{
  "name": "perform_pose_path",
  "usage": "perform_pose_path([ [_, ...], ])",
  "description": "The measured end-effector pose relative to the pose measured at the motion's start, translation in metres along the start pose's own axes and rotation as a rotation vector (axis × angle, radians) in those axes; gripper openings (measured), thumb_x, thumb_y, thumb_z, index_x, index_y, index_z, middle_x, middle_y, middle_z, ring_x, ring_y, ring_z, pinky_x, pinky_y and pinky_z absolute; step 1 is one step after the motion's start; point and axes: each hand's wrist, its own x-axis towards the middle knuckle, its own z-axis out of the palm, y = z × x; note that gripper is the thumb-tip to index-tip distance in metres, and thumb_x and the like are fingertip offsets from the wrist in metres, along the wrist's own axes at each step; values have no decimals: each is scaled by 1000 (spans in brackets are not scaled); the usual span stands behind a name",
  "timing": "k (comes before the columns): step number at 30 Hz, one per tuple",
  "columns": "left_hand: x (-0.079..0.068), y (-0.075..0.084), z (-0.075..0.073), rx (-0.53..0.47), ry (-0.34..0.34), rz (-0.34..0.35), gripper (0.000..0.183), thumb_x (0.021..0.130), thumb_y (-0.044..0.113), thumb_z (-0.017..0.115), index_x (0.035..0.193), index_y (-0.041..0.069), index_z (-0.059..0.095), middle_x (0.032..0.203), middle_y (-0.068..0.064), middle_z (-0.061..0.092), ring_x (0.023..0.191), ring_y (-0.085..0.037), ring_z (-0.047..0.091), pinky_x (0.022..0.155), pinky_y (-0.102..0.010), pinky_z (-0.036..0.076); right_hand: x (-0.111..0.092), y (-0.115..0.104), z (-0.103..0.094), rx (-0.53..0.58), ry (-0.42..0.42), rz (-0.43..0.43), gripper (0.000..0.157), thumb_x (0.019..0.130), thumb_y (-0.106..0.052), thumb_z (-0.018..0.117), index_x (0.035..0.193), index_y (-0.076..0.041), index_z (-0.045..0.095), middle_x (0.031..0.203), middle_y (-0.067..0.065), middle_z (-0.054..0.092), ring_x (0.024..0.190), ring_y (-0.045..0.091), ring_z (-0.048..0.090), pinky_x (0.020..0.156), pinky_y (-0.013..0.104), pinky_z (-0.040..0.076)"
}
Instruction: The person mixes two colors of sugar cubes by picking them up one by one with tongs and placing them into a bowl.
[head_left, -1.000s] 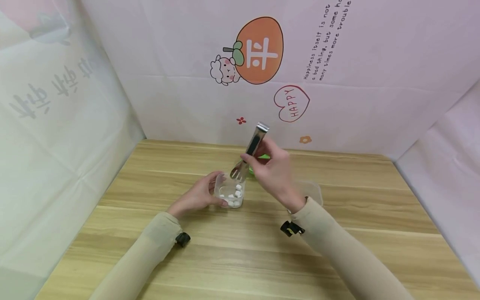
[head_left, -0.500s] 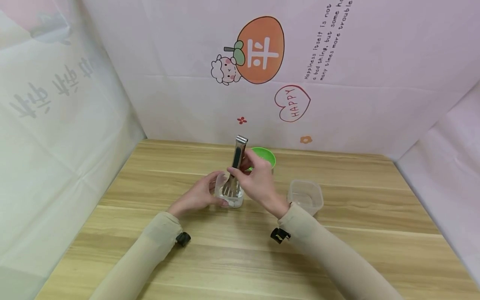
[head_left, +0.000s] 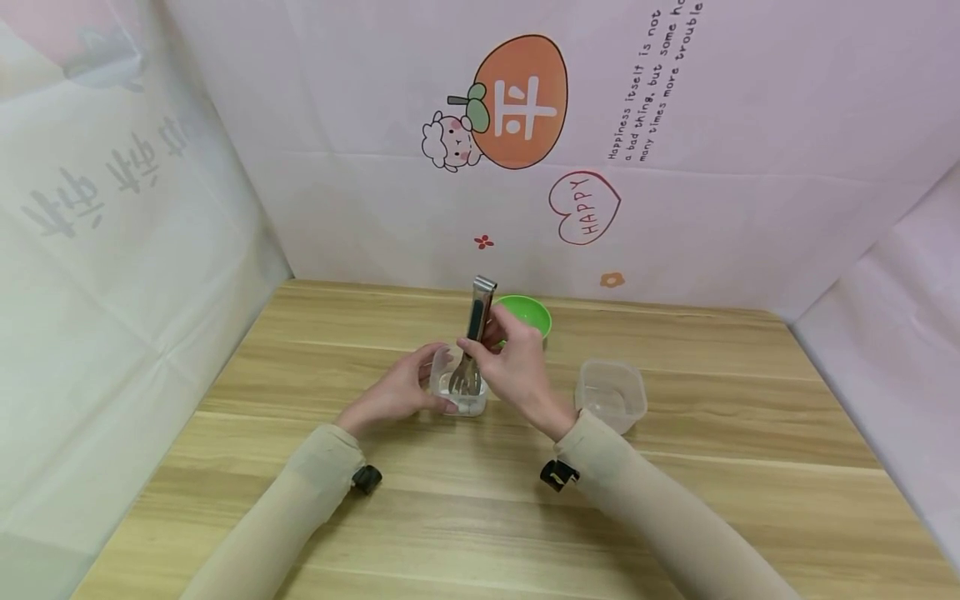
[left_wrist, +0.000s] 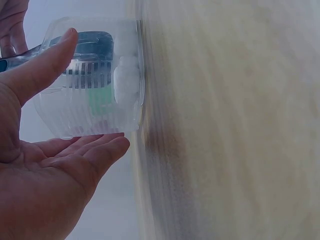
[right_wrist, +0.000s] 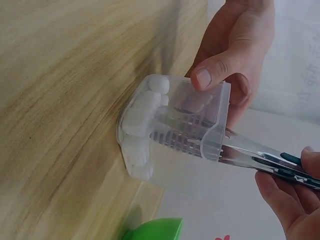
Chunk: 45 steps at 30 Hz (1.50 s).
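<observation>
A clear plastic container (right_wrist: 177,172) stands on the table with several white marshmallow-like pieces (right_wrist: 139,120) on its bottom. My left hand (head_left: 392,392) holds it by the side, thumb on the near wall and fingers round the far side. In my right hand (head_left: 517,367) are metal tongs (head_left: 480,302) with dark grip inserts, pinched between thumb and fingers. Their slotted ends (right_wrist: 180,137) point down inside the container, just over the white pieces. Whether the tongs grip a piece, I cannot tell.
Behind my right hand sits a green bowl (head_left: 534,313), partly hidden by the fingers. A second clear container (head_left: 633,396) stands to the right, beyond the right wrist. The wooden table (head_left: 465,525) ends at a printed cloth backdrop (head_left: 360,225).
My right hand has moved left and down, bringing the tongs from above the container to inside it. The green bowl and second container have come into fuller view. My left hand stays put.
</observation>
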Motion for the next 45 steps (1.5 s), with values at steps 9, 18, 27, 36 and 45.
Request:
perform_pose_path([
  [9, -1, 1, 1, -8, 0, -4, 100, 81, 9, 93, 162, 3, 34, 162, -18, 43, 148, -38, 41, 121, -50, 36, -3, 1, -1, 5, 11, 8, 23, 89, 1, 84, 100, -3, 64, 81, 5, 69, 69, 15, 66, 62, 33, 63],
  [18, 0, 1, -1, 0, -8, -13, 104, 80, 10, 93, 164, 6, 32, 165, -18, 39, 149, -39, 40, 120, -50, 37, -2, 1, -4, 26, 47, -32, 24, 88, 1, 84, 100, -3, 64, 80, 5, 70, 68, 15, 66, 61, 38, 63],
  [27, -1, -3, -6, -71, -54, 37, 106, 80, 0, 90, 165, 2, 26, 168, -19, 31, 152, -40, 33, 124, -51, 30, 1, -4, -8, 55, 74, -43, 22, 88, 2, 84, 99, -2, 65, 80, 5, 69, 67, 15, 66, 60, 32, 63],
  [36, -1, 0, -8, -116, -87, 25, 105, 83, -2, 88, 165, 2, 24, 169, -19, 28, 153, -38, 31, 124, -49, 30, 6, -9, -16, 69, 130, -98, 22, 87, 1, 85, 98, -2, 67, 80, 6, 71, 65, 17, 67, 57, 31, 61],
  [45, 0, 2, -8, -147, -83, 13, 105, 80, -7, 88, 164, -1, 25, 167, -22, 33, 153, -39, 33, 124, -47, 30, 11, -19, -28, 80, 156, -111, 23, 87, 3, 84, 99, -1, 65, 78, 5, 69, 65, 16, 66, 61, 27, 63],
])
